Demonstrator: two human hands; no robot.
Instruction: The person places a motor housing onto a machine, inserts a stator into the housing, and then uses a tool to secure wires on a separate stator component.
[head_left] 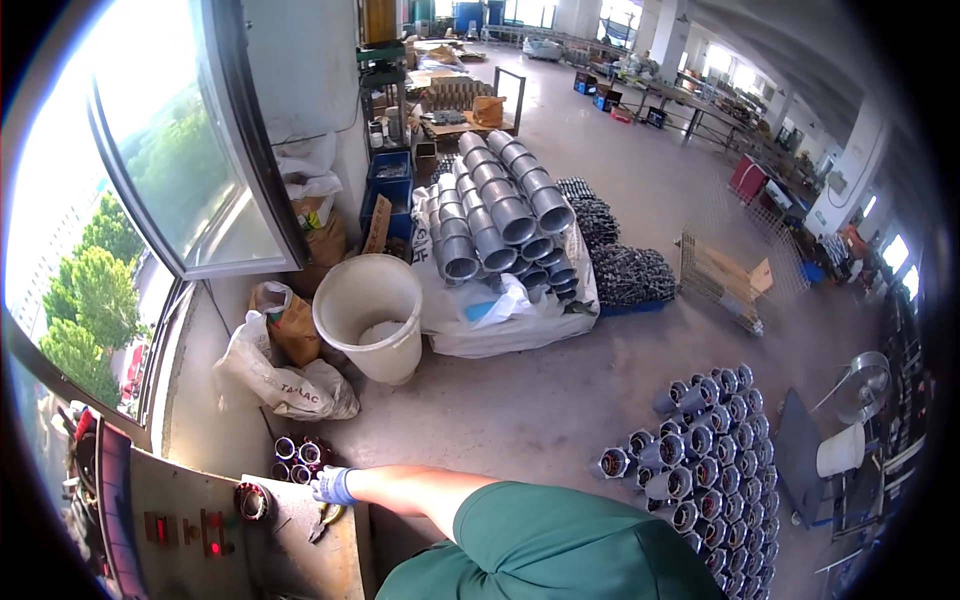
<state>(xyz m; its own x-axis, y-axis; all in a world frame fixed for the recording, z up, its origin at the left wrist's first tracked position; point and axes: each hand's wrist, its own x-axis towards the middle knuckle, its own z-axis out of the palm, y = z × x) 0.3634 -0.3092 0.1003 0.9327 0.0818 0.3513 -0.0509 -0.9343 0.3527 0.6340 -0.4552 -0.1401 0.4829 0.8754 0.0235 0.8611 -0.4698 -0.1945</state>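
Observation:
My right hand [334, 486], in a pale glove with a blue cuff, reaches left across the front of my body to the edge of a worn workbench [300, 565]. It is right beside several short metal cylinders [299, 460] with dark reddish sides, grouped past the bench edge. The fingers are too small and partly hidden to show whether they grip anything. Pliers [325, 522] with yellowish handles lie on the bench just below the hand. A dark ring-shaped part [253, 501] with a red inside sits on the bench to the left. My left hand is out of view.
Many capped metal cylinders [705, 450] stand in rows on the floor at right. Large metal tubes [500, 200] are stacked on a white-covered pallet ahead. A white bin [370, 310] and sacks [285, 375] stand near the open window [175, 140]. Red-lit displays [213, 535] glow at lower left.

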